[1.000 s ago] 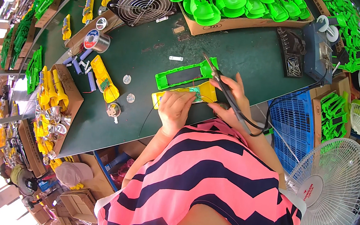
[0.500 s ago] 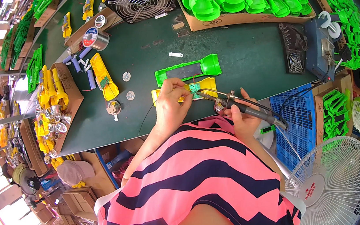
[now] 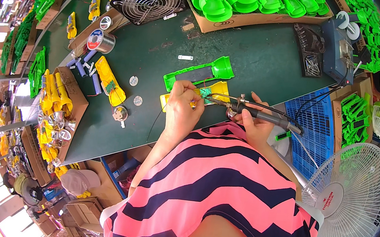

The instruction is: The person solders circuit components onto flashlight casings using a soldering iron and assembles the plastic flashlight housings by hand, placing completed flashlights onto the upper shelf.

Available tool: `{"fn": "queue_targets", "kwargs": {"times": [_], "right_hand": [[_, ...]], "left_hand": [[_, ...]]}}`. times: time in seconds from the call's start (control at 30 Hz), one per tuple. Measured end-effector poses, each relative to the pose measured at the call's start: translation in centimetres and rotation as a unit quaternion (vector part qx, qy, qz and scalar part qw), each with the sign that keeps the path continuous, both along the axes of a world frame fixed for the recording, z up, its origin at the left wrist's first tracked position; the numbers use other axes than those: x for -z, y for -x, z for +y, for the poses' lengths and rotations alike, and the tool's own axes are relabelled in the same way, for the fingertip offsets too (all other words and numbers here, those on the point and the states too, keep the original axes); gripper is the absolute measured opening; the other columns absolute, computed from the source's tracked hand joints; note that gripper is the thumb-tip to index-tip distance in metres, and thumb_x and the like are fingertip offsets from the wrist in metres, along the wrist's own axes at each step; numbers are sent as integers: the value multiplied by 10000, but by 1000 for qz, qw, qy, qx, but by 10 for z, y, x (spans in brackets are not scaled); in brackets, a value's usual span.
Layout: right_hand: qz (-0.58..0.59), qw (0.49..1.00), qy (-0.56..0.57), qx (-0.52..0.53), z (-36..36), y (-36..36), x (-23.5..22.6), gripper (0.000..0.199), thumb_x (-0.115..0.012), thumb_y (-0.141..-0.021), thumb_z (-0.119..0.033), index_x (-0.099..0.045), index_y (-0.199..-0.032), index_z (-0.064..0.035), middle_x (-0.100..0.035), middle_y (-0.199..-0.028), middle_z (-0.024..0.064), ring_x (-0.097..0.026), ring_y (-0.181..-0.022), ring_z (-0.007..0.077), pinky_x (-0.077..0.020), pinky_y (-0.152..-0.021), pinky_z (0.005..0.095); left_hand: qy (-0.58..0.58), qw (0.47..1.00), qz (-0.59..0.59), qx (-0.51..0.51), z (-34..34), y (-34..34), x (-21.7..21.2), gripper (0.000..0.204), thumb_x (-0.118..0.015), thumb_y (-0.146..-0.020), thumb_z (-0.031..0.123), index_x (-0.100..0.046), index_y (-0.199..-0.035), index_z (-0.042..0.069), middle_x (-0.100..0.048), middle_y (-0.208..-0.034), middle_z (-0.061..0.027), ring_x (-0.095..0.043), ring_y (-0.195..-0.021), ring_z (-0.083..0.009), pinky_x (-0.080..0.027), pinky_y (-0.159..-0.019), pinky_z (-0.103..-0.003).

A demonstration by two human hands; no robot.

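My right hand (image 3: 255, 126) is closed around the handle of a soldering iron (image 3: 265, 117). The iron's tip points left and meets a small green circuit board (image 3: 206, 92), or nearly so. That board lies in a yellow plastic housing (image 3: 222, 89) near the table's front edge. At the board's left end, my left hand (image 3: 182, 109) pinches thumb and fingers together; what is between them is hidden. A thin dark wire (image 3: 153, 124) hangs down left of this hand. Just beyond the yellow housing lies a green plastic housing (image 3: 224, 68) with a dark inner strip.
Left on the green table (image 3: 153, 67) are another yellow housing (image 3: 111, 81), a solder spool (image 3: 101, 41) and purple-blue cylindrical cells (image 3: 95, 83). A box of green housings (image 3: 257, 23) and a black fan (image 3: 149, 1) stand behind. A white fan (image 3: 347, 202) is at my right.
My right hand and the soldering iron have shifted very slightly left. My left hand keeps its pinch in nearly the same place.
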State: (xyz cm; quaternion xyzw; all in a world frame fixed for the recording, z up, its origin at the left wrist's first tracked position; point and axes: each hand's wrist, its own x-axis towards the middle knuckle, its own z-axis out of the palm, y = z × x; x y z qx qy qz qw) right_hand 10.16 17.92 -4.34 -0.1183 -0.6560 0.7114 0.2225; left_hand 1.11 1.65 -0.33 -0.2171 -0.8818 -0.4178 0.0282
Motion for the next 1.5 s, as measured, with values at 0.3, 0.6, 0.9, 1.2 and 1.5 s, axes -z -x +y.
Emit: {"fn": "queue_targets", "kwargs": {"times": [0.3,0.6,0.9,1.2,1.5], "right_hand": [[45,997,-57,-15,15,0,-10,177,-547,-768,20,-524,-940,55,-596,-792,122,-612,-633,112,-371,-782,315],[26,999,-32,23,10,-5,-21,172,-578,-745,9,-543,-912,20,-623,-618,37,-610,-660,99,-195,-1021,450],[80,988,-130,9,14,-5,-11,191,-615,-724,-22,-561,-906,1,-641,-683,47,-590,-697,110,-227,-1001,471],[62,984,-165,-21,14,-2,-14,170,-613,-741,-50,-564,-898,-9,-638,-651,33,-595,-679,118,-251,-985,472],[52,990,-134,-8,14,1,-18,128,-559,-764,-16,-534,-885,18,-610,-583,41,-594,-615,93,-220,-1015,459]], "left_hand": [[46,999,-3,4,-1,5,-4,92,-641,-605,-4,-564,-652,9,-523,-895,-107,-560,-749,-238,-478,-618,-314],[39,999,2,7,-1,7,-3,120,-658,-608,1,-550,-658,14,-521,-889,-114,-548,-747,-251,-472,-616,-327],[231,960,149,-41,-34,-19,-29,304,-724,-647,226,-486,-523,81,-465,-510,-53,-487,-448,-212,-390,-414,-318],[190,937,292,6,-35,-5,-41,249,-653,-655,5,-662,-891,84,-593,-803,-59,-574,-708,-197,-455,-598,-305],[102,967,221,76,-12,-12,-2,218,-626,-593,1,-623,-805,51,-510,-707,-51,-519,-554,-194,-422,-491,-300]]}}
